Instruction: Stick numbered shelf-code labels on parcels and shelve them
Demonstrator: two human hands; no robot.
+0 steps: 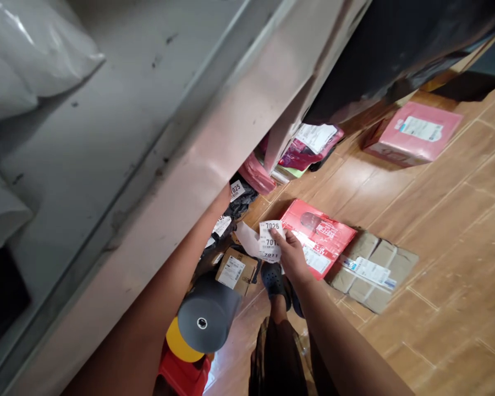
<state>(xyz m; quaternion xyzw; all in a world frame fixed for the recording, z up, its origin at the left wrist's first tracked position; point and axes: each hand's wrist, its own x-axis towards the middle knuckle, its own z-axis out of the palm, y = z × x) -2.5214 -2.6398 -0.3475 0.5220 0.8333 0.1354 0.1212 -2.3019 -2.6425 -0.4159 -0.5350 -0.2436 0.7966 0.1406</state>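
My right hand (292, 252) is closed on a strip of white number stickers (269, 240), thumb on top. The strip reads 7026 and 7011, with a blurred number between them, and its tail curls off to the left. My left arm reaches in under the metal shelf (214, 148). The left wrist shows at the shelf edge, but the fingers are hidden behind it. Close to that wrist lie dark plastic parcels (242, 203), one bearing a sticker that ends in 025. A small brown carton (247, 264) with a white label sits below them.
On the wooden floor are a red box (334, 228), a taped brown carton (390, 256) and a pink box (431, 118). Pink and purple parcels (301, 157) lie by the shelf leg. A grey round object (214, 316) stands near my feet. White plastic bags (37, 49) rest on the shelf.
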